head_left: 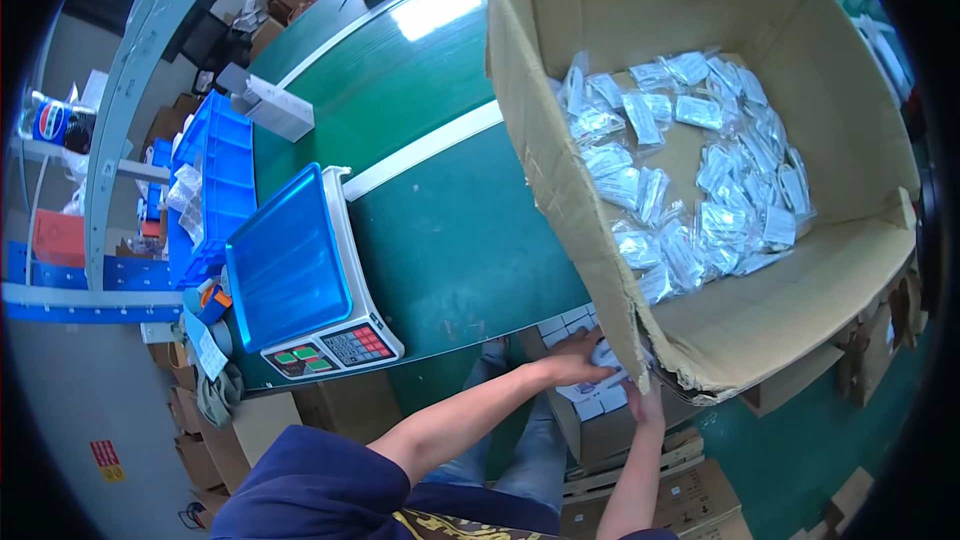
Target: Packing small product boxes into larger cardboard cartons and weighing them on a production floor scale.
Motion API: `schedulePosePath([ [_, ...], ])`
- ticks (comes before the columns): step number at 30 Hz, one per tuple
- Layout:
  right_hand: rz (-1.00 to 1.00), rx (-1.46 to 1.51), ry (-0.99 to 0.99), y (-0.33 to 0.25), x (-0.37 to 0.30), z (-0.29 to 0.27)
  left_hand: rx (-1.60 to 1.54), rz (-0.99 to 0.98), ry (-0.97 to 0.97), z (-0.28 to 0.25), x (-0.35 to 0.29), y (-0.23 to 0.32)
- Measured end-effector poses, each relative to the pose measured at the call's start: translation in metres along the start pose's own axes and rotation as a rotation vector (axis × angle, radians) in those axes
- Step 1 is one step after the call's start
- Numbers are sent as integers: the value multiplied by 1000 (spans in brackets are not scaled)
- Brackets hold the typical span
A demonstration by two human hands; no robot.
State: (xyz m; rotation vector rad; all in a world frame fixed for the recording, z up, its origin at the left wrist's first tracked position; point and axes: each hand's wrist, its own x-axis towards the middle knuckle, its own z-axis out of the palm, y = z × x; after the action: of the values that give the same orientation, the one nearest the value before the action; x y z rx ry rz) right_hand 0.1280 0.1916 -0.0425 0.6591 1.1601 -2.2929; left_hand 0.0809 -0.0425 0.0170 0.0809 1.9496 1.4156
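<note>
White, small rectangular cardboard boxes [588,408] lie in an open brown carton [606,436] at five o'clock, packing seemingly underway: left hand [572,361] apparently pinching one, right hand [645,404] unclear, next likely needing careful alignment.

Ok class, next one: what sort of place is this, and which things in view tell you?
Probably a packing area in a workshop or warehouse. The scale, the big carton of bagged items and the rows of small white boxes suggest it.
</note>
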Motion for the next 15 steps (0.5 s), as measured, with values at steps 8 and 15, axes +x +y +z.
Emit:
schedulePosePath([
  [8, 147, -219, 400, 40, -19, -54, 394, 461, 182, -77, -122, 161],
  [15, -162, -513, 643, 44, -77, -16, 394, 31, 1416, -427, -200, 86],
])
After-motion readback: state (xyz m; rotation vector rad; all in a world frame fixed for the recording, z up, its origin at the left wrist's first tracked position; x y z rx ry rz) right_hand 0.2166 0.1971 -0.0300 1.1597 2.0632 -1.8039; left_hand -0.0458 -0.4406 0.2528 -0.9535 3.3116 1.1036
